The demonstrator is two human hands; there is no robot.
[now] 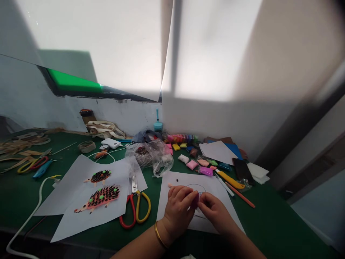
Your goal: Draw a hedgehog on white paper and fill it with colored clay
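Observation:
Over a white sheet of paper (172, 212), my left hand (179, 205) and my right hand (215, 212) meet fingertip to fingertip. Between them they pinch a small purple packet (199, 197), which looks like wrapped modelling clay; my fingers hide most of it. Beneath my hands the sheet bears a drawn curved outline (196, 185). A tiny black ball (177, 180) and a small pale pink piece (170, 185) lie near its upper left.
To the left are paper hedgehog pictures (104, 196) and red-and-yellow scissors (134, 207). Several clay packets (192, 164) lie behind the sheet, near a plastic bag (151, 153). At right are a yellow cutter (230, 180), an orange pencil (239, 195) and a dark phone (242, 169).

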